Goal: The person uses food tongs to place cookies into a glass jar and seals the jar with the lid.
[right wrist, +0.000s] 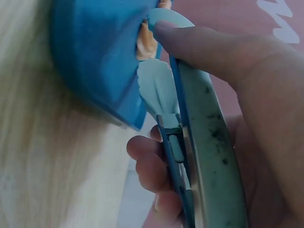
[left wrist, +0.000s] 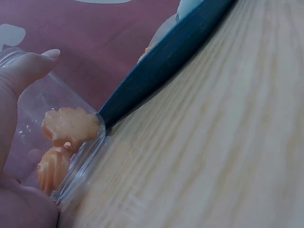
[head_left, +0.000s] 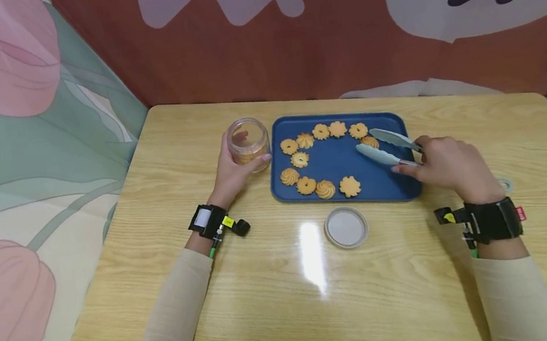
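Cookies could crumble or slip if the right hand squeezed its tongs unevenly, left hand gripping the jar.

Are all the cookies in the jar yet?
Not yet. Two cookies already sit in the jar, which the left hand holds. The right hand has tongs straddling one cookie. About ten remain on the blue tray; the lid is off.

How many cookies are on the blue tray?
10 on the tray: five along the back, the rightmost cookie between the tongs, one mid-left, four in front. None seem hidden.
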